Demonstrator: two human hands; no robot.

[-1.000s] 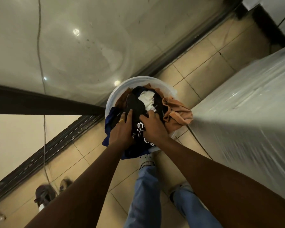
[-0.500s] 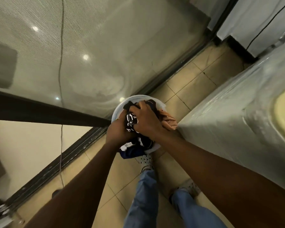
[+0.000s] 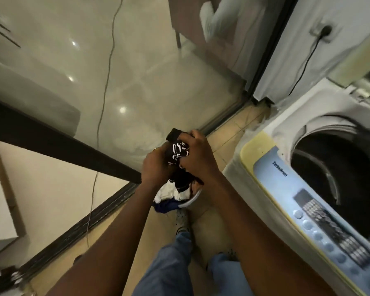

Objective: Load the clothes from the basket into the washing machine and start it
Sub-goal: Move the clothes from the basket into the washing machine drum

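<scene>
Clothes (image 3: 179, 151) held bunched over the basket (image 3: 191, 199).
Arms outstretched at frame centre, the left hand (image 3: 156, 166) and right hand (image 3: 198, 157) each close their grip round the black-and-white bundle; the open washing machine (image 3: 286, 189) sits at right.

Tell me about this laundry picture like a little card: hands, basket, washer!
left hand: grips black-and-white garment
right hand: grips the same garment
basket: below the hands, holds white and blue clothes
washing machine: on the right, lid open, drum dark inside
</scene>
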